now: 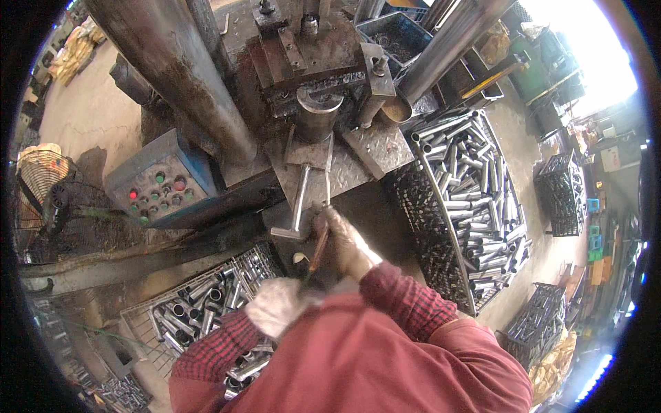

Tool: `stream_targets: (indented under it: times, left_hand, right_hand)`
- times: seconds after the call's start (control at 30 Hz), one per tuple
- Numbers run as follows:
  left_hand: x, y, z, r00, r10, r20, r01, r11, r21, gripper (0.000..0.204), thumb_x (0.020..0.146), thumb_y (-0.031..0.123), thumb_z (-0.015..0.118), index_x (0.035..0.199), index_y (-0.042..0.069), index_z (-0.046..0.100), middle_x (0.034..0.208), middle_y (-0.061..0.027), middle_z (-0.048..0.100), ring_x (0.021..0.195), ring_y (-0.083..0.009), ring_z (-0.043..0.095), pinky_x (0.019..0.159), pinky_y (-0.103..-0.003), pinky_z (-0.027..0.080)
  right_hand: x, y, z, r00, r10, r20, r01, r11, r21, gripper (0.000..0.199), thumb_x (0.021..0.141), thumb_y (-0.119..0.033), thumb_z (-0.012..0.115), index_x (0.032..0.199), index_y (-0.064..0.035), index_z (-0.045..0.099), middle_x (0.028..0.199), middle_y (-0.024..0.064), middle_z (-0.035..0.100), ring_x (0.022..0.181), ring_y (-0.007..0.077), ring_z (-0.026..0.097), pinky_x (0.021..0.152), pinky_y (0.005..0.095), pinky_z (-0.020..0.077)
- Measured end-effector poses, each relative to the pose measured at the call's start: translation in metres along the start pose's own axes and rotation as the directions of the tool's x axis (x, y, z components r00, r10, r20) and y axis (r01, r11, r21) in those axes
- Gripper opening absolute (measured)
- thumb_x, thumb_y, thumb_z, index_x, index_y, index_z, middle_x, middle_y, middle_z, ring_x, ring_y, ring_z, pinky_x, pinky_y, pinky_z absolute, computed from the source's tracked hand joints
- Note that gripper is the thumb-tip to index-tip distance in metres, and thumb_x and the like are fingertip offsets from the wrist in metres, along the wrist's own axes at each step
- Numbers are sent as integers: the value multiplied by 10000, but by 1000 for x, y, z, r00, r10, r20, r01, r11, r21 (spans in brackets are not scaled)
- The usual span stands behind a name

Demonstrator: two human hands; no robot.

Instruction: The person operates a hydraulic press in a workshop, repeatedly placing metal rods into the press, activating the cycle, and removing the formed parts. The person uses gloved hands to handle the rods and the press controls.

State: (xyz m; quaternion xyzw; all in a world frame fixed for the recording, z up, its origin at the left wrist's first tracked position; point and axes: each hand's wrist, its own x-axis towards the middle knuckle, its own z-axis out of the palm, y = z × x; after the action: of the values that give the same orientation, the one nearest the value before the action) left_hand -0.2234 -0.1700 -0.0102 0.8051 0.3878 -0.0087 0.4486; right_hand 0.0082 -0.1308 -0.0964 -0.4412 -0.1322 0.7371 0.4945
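Note:
My right hand [349, 248], in a pale glove, is closed around the lower end of a thin metal rod [328, 171]. The rod reaches up onto the press plate beside a round steel die [315, 117] with a curved top. A brown stick-like handle [319, 249] slants down beside the right hand; what bears it is unclear. My left hand [274, 304], in a whitish glove, is low near my chest, blurred, its fingers hidden. A T-shaped metal bar [300, 199] lies left of the rod, its crosspiece overhanging the plate's front edge.
At right stands a large mesh bin [451, 237] heaped with cut metal tubes. Another wire basket [148, 313] of tubes is at lower left. Left of the press is a control box [162, 182] with coloured buttons. Thick steel columns [182, 76] flank the press; a fan [45, 182] stands far left.

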Motion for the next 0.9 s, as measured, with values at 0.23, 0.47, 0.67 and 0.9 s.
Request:
stream_targets:
  times: [0.23, 0.47, 0.67, 0.9]
  left_hand:
    - [61, 6, 29, 991, -118, -61, 113, 990, -79, 408, 1030, 389, 699, 1013, -17, 734, 889, -282, 745, 887, -499, 744, 779, -574, 595]
    - [113, -3, 47, 927, -295, -233, 273, 954, -122, 444, 973, 441, 794, 1001, 2, 738, 899, -290, 757, 889, -480, 763, 789, -537, 617]
    - [123, -9, 43, 914, -208, -349, 193, 978, -76, 419, 989, 415, 782, 1041, 1, 752, 913, -288, 759, 901, -470, 770, 795, -540, 614]
    - [124, -4, 42, 912, -252, -324, 205, 963, -173, 401, 989, 406, 781, 1059, 11, 767, 938, -267, 772, 909, -464, 774, 799, -533, 622]
  right_hand:
    - [8, -34, -9, 953, -221, -208, 72, 830, -554, 596, 1063, -418, 722, 1473, 3, 626, 1186, 81, 729, 1040, 209, 652, 913, 386, 539]
    - [61, -55, -28, 956, -265, -127, -24, 361, -932, 283, 1116, -209, 515, 1255, -40, 695, 921, 248, 698, 889, 402, 737, 771, 484, 587]
    - [93, -53, -34, 943, -316, -106, 88, 543, -835, 529, 1092, -516, 632, 954, -8, 672, 763, 96, 625, 642, 216, 602, 632, 419, 509]
    - [82, -65, -14, 953, -274, -128, 38, 529, -848, 554, 1096, -509, 610, 970, 26, 673, 759, 116, 624, 647, 227, 621, 639, 449, 523]
